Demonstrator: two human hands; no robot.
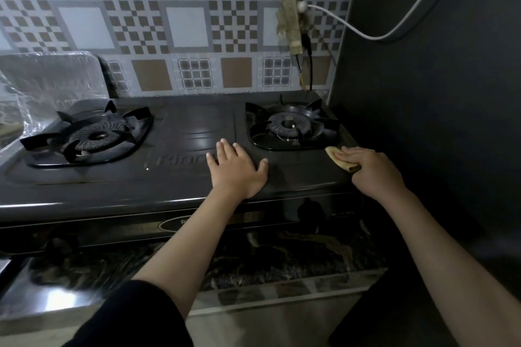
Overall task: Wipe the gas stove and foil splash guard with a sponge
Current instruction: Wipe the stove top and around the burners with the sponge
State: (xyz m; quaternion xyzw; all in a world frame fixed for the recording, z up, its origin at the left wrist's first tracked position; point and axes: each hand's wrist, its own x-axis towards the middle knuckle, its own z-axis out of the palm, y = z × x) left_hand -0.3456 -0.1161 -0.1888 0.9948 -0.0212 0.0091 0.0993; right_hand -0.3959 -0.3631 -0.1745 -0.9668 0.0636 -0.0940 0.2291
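A black two-burner gas stove [186, 132] sits on a dark marbled counter. My left hand [236, 169] lies flat with fingers spread on the stove top, between the burners near the front edge. A tan sponge [338, 159] is pressed on the stove's front right corner, with my right hand [372, 169] gripping it, just in front of the right burner [290, 127]. The left burner [90, 136] is uncovered. A crinkled foil splash guard [48, 79] stands at the stove's left back side.
A patterned tile wall [186, 25] runs behind the stove. A dirty power strip [290, 17] with a white cable [394, 34] hangs above the right burner. A dark wall [437, 93] closes the right side. The counter's front edge [253, 298] lies below the stove.
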